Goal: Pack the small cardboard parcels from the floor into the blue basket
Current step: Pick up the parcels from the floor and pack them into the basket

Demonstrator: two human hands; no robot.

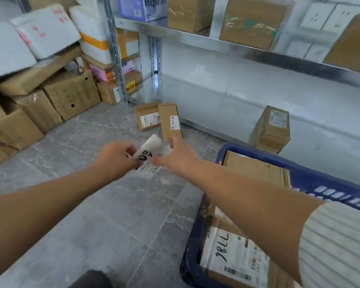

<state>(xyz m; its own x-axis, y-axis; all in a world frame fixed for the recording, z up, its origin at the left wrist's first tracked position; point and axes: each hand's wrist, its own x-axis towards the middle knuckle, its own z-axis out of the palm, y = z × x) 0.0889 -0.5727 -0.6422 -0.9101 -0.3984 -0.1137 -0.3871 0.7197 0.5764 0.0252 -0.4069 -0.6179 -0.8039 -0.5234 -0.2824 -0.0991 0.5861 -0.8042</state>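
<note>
While both hands, left hand (pixel 114 156) and right hand (pixel 176 157), pinch a white labelled packet (pixel 152 149), the blue basket (pixel 312 175) right of it holds several parcels; two small parcels (pixel 158 119) wait beyond, another parcel (pixel 273 127) farther right

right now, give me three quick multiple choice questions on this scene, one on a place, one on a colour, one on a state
1. Where is the blue basket?
A. on the shelf
B. on the floor at the person's right
C. on the carton stack

2. What colour is the packet held between the hands?
A. white with black print
B. pink
C. brown

3. What state is the basket in?
A. empty
B. overturned
C. already holds parcels

Answers:
1 B, its rim sits low beside the right arm.
2 A, the left hand and right hand pinch a white printed packet.
3 C, a labelled parcel lies inside.
</note>
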